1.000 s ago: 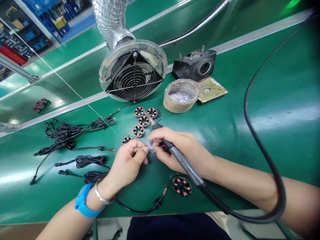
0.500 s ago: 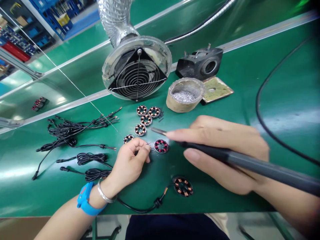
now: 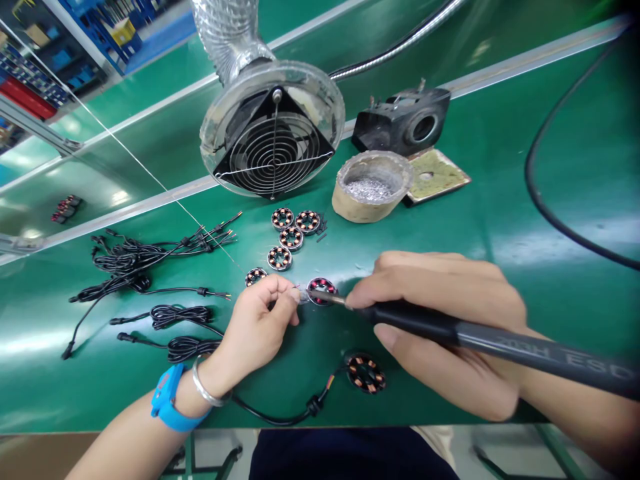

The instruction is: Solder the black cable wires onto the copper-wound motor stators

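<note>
Between thumb and fingertips my left hand (image 3: pixel 265 313) pinches thin wires beside a red-wound ring coil (image 3: pixel 323 288), which lies flat on the green table. My right hand (image 3: pixel 445 320) is wrapped round a black and grey soldering iron (image 3: pixel 480 340). The iron's tip lies over the left part of this ring, close to my left fingertips; whether it touches is too small to tell. Several copper-wound ring coils (image 3: pixel 279 258) lie just behind my left hand. Nearer the front edge is another ring coil (image 3: pixel 367 373), joined to a black cable (image 3: pixel 280 421).
Black cables (image 3: pixel 135 257) lie in bundles at the left. A fume fan (image 3: pixel 274 160) on a silver duct stands at the back. Right of it are a round pot (image 3: pixel 363 212), a yellowish sponge tray (image 3: pixel 440 177) and a black holder (image 3: pixel 390 127). A dark cord hangs at right.
My right hand has lowered the soldering iron, and its tip has come down from behind the red-wound ring to over it. My left hand keeps its pinch in nearly the same place.
</note>
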Action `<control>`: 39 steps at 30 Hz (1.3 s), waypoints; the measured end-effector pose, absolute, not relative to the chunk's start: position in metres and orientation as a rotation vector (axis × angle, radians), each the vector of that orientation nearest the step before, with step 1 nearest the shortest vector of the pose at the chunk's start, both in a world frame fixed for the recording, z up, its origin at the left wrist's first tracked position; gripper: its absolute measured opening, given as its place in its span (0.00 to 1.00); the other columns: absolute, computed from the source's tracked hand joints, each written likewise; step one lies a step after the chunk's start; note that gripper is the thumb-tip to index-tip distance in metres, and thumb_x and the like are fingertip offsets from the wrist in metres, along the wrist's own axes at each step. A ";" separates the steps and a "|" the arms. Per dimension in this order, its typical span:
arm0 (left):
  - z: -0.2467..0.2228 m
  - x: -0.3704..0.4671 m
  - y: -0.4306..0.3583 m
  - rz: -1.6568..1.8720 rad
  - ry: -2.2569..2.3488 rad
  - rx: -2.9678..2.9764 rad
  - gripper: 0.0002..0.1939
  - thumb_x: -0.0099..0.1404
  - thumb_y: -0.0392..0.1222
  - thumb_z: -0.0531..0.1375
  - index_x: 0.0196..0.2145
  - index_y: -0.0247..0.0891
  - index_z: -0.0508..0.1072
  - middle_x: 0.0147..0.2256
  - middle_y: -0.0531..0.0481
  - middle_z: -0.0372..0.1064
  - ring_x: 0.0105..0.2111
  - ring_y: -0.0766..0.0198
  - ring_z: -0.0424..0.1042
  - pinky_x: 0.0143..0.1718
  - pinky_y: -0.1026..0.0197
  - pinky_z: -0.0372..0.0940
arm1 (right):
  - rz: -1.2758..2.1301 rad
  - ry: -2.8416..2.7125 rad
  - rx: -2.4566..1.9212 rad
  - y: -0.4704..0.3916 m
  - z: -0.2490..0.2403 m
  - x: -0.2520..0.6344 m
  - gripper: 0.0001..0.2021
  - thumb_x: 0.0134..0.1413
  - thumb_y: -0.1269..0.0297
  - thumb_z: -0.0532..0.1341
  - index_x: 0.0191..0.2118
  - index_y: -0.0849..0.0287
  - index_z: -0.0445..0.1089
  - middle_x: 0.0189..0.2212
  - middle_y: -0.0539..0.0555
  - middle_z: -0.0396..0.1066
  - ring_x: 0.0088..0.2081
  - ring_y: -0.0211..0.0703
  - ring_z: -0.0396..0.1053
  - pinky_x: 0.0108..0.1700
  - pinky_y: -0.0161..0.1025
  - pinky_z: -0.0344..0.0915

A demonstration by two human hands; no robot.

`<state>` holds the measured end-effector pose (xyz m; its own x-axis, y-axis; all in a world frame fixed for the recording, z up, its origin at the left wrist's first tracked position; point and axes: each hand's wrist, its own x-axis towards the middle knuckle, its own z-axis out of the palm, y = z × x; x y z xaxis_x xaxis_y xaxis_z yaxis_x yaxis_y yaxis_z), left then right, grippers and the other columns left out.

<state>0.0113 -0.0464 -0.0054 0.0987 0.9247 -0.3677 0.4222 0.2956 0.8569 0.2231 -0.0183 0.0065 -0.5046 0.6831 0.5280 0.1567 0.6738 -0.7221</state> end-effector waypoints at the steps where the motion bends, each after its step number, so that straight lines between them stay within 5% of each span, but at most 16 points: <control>1: -0.006 0.011 -0.046 0.593 1.503 1.309 0.12 0.67 0.44 0.54 0.27 0.37 0.66 0.21 0.56 0.65 0.22 0.70 0.60 0.27 0.67 0.55 | 0.776 -2.030 -0.643 -0.018 0.006 0.223 0.10 0.51 0.75 0.54 0.37 0.55 0.66 0.20 0.48 0.61 0.21 0.37 0.60 0.25 0.37 0.59; 24: -0.006 0.011 -0.046 0.604 1.500 1.311 0.14 0.67 0.44 0.54 0.25 0.37 0.64 0.21 0.55 0.65 0.22 0.70 0.60 0.27 0.66 0.56 | 0.717 -1.979 -0.740 -0.023 0.006 0.225 0.08 0.55 0.70 0.56 0.40 0.54 0.68 0.24 0.51 0.69 0.23 0.39 0.64 0.25 0.40 0.62; 30: -0.002 0.006 -0.044 0.515 1.425 1.354 0.14 0.69 0.47 0.52 0.28 0.37 0.65 0.22 0.56 0.63 0.22 0.70 0.56 0.26 0.66 0.53 | 0.460 -1.975 -0.811 -0.016 -0.007 0.213 0.14 0.61 0.69 0.58 0.51 0.53 0.67 0.40 0.54 0.76 0.32 0.40 0.74 0.31 0.35 0.69; 34: 0.002 0.000 -0.045 0.444 1.350 1.397 0.17 0.71 0.50 0.50 0.29 0.38 0.65 0.24 0.56 0.62 0.21 0.70 0.54 0.25 0.66 0.51 | 0.505 -2.074 -0.683 -0.013 -0.025 0.201 0.13 0.59 0.76 0.57 0.46 0.56 0.69 0.27 0.48 0.73 0.24 0.33 0.69 0.28 0.31 0.65; 39: 0.005 -0.002 -0.047 0.425 1.313 1.462 0.17 0.72 0.50 0.48 0.31 0.38 0.66 0.28 0.53 0.65 0.24 0.69 0.58 0.27 0.65 0.54 | 0.426 -2.162 -0.597 -0.012 -0.038 0.195 0.12 0.61 0.72 0.56 0.48 0.55 0.69 0.24 0.46 0.68 0.23 0.33 0.63 0.28 0.32 0.59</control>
